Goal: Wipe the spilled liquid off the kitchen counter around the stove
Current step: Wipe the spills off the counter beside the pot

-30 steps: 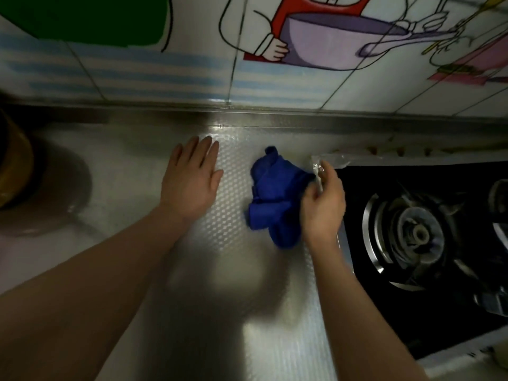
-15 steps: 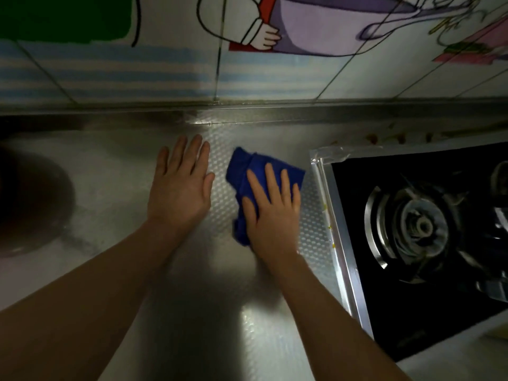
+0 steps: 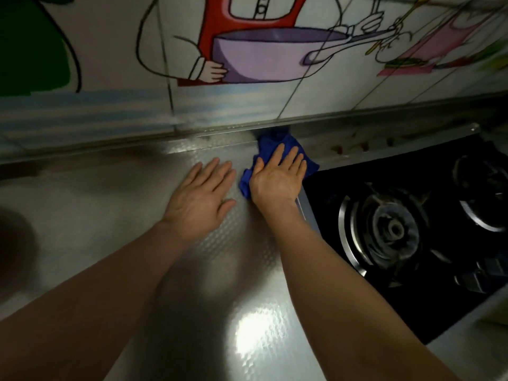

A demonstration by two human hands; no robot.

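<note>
A blue cloth (image 3: 272, 145) lies bunched on the embossed steel counter (image 3: 115, 215), at the back by the wall ledge and beside the stove's far left corner. My right hand (image 3: 277, 178) presses flat on the cloth, fingers spread and pointing toward the wall. My left hand (image 3: 202, 198) rests flat on the bare counter just left of it, fingers apart and holding nothing. The black gas stove (image 3: 406, 224) sits to the right, its steel edge touching my right wrist. I cannot make out any liquid on the counter.
A tiled wall with a cartoon picture (image 3: 264, 50) rises behind a steel ledge (image 3: 192, 134). The near burner (image 3: 384, 229) and a second burner (image 3: 483, 193) sit in the stove. A dark round shadow (image 3: 13, 243) lies at the left edge.
My right hand went from gripping the cloth's edge to pressing flat on it, then pushed it away from me to the back ledge. My left hand stayed flat on the counter.
</note>
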